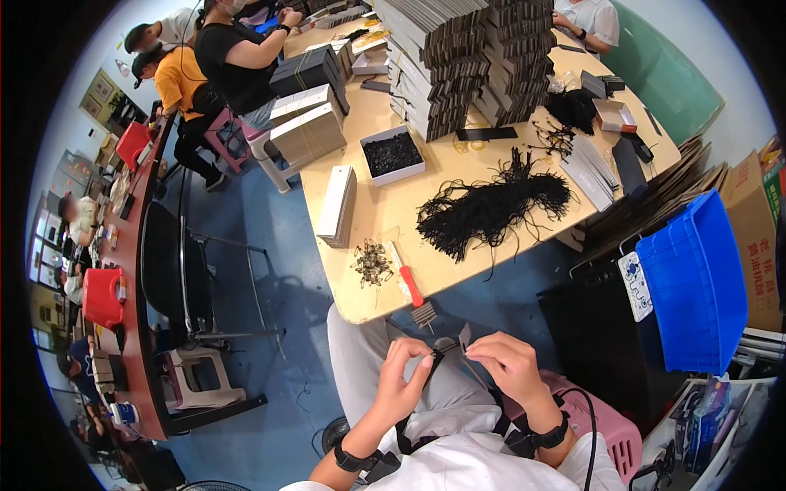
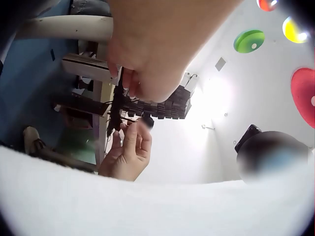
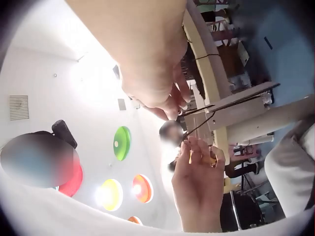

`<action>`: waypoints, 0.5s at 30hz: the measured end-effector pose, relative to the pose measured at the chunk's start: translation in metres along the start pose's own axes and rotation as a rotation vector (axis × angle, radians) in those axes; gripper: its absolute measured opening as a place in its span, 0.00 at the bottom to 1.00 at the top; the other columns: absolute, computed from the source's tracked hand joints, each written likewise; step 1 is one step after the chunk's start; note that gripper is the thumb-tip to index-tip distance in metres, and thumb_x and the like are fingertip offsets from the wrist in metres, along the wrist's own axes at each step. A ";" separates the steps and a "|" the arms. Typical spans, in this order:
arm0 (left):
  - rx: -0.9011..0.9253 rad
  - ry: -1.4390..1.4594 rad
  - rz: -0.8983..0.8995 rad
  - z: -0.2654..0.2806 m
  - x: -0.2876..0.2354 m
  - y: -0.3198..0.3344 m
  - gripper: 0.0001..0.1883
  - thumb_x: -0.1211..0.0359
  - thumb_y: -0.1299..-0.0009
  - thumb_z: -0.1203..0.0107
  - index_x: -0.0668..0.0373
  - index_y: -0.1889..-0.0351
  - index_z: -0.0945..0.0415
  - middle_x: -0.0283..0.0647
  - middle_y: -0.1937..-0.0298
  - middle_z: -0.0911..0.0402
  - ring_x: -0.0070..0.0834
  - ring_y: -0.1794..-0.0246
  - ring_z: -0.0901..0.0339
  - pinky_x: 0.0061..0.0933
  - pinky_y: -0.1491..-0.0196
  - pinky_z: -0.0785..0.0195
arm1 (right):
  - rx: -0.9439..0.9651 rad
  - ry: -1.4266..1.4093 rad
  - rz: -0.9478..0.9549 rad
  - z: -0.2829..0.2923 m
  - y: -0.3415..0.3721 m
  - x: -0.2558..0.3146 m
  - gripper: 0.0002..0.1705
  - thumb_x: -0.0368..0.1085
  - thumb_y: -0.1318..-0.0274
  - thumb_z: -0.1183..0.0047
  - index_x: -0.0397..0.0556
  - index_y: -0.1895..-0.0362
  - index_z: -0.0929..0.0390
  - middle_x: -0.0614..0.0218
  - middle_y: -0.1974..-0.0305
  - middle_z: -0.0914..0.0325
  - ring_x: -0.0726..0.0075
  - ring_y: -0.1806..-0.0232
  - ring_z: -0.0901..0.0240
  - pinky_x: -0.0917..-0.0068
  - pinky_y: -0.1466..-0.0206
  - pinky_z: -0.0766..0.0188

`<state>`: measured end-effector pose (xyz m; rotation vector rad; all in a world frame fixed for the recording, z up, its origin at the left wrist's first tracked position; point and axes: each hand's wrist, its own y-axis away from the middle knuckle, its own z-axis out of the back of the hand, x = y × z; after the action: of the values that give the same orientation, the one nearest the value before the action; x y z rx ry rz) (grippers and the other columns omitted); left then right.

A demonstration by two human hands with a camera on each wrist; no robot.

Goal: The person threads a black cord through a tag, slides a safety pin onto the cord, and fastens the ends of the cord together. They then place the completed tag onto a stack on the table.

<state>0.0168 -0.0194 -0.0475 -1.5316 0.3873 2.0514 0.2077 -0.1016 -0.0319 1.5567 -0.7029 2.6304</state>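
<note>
Above the lap in the head view, the left hand (image 1: 401, 378) pinches a black cord (image 1: 436, 358) between thumb and index finger. Just across from it, the right hand (image 1: 509, 367) pinches at the lower end of a thin grey card (image 1: 465, 335), fingertips together. The right wrist view shows the card edge-on (image 3: 246, 96), with thin dark cord (image 3: 210, 119) running from the fingertips of the left hand (image 3: 199, 189). The right hand (image 3: 155, 83) is close above, its grip partly hidden. In the left wrist view the left hand (image 2: 147, 64) hides part of its own fingers.
On the table (image 1: 360, 299) lie a pile of black cords (image 1: 495, 204), small clips (image 1: 373, 262), a red-handled tool (image 1: 409, 285), a white box of black pieces (image 1: 393, 155) and tall card stacks (image 1: 426, 74). A blue crate (image 1: 696, 286) stands at the right.
</note>
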 end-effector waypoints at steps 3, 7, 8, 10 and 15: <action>-0.013 0.242 0.061 0.001 -0.002 0.003 0.04 0.74 0.32 0.47 0.63 0.62 0.28 0.43 0.58 0.25 0.31 0.57 0.30 0.28 0.50 0.38 | -0.008 -0.016 0.067 -0.003 -0.008 0.011 0.09 0.22 0.58 0.37 0.45 0.69 0.18 0.66 0.68 0.21 0.64 0.69 0.24 0.74 0.67 0.28; 0.070 0.292 0.057 0.007 -0.014 0.005 0.04 0.74 0.29 0.51 0.64 0.59 0.31 0.42 0.53 0.29 0.26 0.52 0.32 0.26 0.46 0.41 | -0.004 -0.079 0.124 -0.014 -0.015 0.017 0.10 0.23 0.59 0.36 0.46 0.69 0.19 0.68 0.69 0.24 0.65 0.69 0.27 0.72 0.69 0.29; 0.086 0.313 0.077 0.008 -0.017 0.006 0.04 0.74 0.29 0.51 0.64 0.59 0.31 0.42 0.52 0.28 0.26 0.50 0.31 0.26 0.45 0.41 | -0.001 -0.091 0.127 -0.018 -0.015 0.016 0.09 0.24 0.59 0.36 0.47 0.69 0.18 0.68 0.68 0.24 0.65 0.68 0.27 0.72 0.69 0.29; 0.048 0.331 0.092 0.006 -0.019 0.009 0.04 0.75 0.31 0.49 0.65 0.60 0.29 0.43 0.53 0.26 0.28 0.52 0.29 0.26 0.46 0.39 | -0.001 -0.065 0.148 -0.023 -0.016 0.015 0.10 0.24 0.60 0.35 0.47 0.69 0.19 0.68 0.69 0.24 0.65 0.68 0.27 0.72 0.69 0.29; 0.051 0.202 0.007 0.011 -0.031 0.006 0.03 0.78 0.34 0.44 0.65 0.63 0.24 0.41 0.56 0.24 0.27 0.53 0.27 0.26 0.47 0.36 | -0.078 -0.028 0.157 -0.032 -0.015 0.012 0.14 0.26 0.61 0.33 0.46 0.67 0.23 0.67 0.69 0.23 0.64 0.69 0.26 0.71 0.70 0.28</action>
<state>0.0114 -0.0262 -0.0155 -1.7130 0.5179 1.8829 0.1785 -0.0786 -0.0292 1.5827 -0.9539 2.6557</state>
